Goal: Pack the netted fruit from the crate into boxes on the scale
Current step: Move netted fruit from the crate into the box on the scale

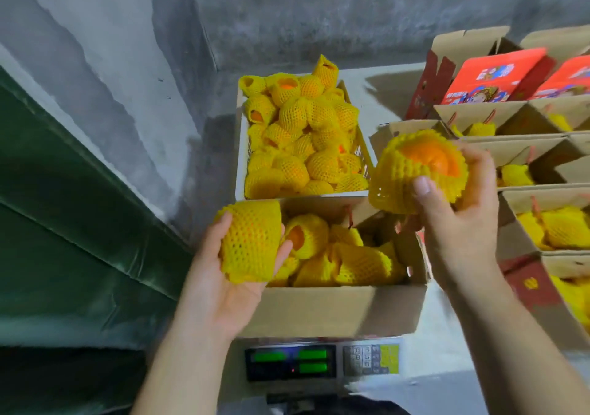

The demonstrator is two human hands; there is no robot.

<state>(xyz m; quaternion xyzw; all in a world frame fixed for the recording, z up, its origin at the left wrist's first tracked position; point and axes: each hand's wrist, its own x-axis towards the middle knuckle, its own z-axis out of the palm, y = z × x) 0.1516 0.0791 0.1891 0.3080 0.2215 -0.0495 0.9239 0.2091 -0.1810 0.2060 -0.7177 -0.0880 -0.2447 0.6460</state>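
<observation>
My left grip [236,274] cups one netted fruit [252,239]; my right grip [456,216] clasps another [415,172]. The box [335,309] on the scale [322,362] and the crate [241,159] both hold netted fruit.

Pale ledge [383,95]: carries crate [242,159] w/ netted fruit at back, scale [319,363] at front w/ open box [335,309] on it, plus rows of open boxes [479,111] along right side.
</observation>
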